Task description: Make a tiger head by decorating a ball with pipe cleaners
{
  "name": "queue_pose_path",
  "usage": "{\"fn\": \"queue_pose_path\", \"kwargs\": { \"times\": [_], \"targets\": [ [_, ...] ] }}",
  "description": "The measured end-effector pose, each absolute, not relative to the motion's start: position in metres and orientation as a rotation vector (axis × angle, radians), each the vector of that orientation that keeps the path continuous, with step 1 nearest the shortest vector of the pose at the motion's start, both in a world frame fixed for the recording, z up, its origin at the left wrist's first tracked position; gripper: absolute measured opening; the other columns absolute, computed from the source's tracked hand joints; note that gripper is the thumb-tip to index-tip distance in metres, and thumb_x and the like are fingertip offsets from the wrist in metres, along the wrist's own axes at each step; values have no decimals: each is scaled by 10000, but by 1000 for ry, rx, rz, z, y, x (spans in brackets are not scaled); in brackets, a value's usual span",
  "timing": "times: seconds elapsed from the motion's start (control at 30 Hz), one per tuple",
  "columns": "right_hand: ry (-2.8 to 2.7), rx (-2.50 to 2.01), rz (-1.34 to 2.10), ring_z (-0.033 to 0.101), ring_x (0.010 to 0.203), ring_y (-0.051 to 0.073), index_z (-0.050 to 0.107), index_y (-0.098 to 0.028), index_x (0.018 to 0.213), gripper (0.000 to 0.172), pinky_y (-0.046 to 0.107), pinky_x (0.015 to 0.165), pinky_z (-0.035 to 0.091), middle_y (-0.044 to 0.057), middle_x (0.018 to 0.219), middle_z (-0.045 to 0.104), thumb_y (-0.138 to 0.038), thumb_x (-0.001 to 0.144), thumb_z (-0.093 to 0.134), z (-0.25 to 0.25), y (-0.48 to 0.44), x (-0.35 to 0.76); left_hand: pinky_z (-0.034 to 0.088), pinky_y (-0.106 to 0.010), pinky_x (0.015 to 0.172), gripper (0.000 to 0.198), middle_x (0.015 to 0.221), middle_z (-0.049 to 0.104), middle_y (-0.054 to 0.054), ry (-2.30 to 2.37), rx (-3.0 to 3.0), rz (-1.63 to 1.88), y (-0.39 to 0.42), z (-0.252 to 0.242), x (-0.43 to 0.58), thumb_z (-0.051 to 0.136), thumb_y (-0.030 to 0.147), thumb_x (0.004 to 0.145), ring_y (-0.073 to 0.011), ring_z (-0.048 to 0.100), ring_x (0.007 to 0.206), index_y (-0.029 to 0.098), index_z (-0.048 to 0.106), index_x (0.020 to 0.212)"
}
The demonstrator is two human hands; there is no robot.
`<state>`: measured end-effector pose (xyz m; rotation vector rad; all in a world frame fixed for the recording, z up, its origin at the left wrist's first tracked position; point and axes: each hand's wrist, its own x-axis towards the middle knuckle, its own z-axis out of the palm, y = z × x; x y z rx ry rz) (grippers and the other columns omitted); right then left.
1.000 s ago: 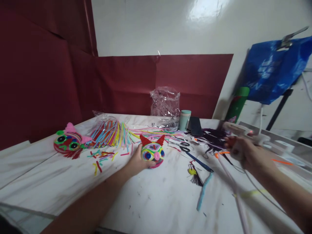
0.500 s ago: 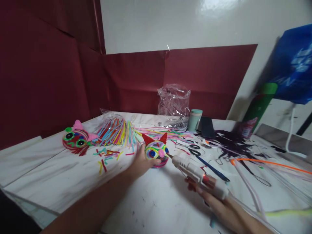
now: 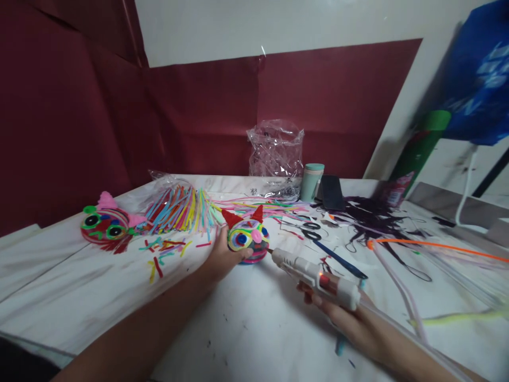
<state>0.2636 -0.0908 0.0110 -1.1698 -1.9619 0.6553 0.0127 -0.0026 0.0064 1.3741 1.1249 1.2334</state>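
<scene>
My left hand (image 3: 228, 253) grips a round, cat-like craft head (image 3: 248, 239) wound with colourful pipe cleaners. It has red pointed ears, blue and yellow eyes and a pink nose. My right hand (image 3: 328, 305) is wrapped round a white hot glue gun (image 3: 310, 273) with a small orange light glowing on its side. The gun's nozzle points left, at the lower right side of the craft head; I cannot tell whether it touches. A second craft head (image 3: 107, 228), with pink ears and green-rimmed eyes, lies at the left of the table.
A bag of colourful pipe cleaners (image 3: 178, 209) and cut pieces (image 3: 165, 252) lie at left. Black-handled scissors (image 3: 312, 231), a dark blue strip (image 3: 340, 259), a mint cup (image 3: 312, 182), a phone (image 3: 331, 192) and dark purple strands (image 3: 369, 220) lie behind and right of the glue gun.
The view has shifted, so everything sits higher and further left. The glue gun's nozzle has gone from beside the nose to lower on the craft head. Both hands keep their hold.
</scene>
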Motion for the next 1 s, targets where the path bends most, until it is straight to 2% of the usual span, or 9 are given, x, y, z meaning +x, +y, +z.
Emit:
{"fn": "queue_pose_path", "kwargs": {
  "times": [0.33,0.57,1.0],
  "targets": [
    [-1943,-1174,714,665,809,242,662,-234,942,245,333,708,547,49,847,709,-335,807,485,9,-91,262,480,-326,807,525,977,626,-27,1228,1544,1193,-10,9,18,749,254,580,-228,593,942,196,452,1009],
    [-1955,-1172,724,650,758,225,631,-212,823,185,303,642,540,44,777,679,-317,808,480,8,-90,260,483,-320,756,491,890,614,-13,1266,1563,1186,-12,11,20,752,251,555,-224,590,886,197,437,928],
    [-2079,-1102,550,624,665,190,578,-191,764,154,269,570,506,41,716,641,-249,812,443,9,-93,259,490,-319,783,536,930,632,-29,1232,1493,1206,-11,11,20,753,244,557,-211,607,896,188,446,993]
  ]
}}
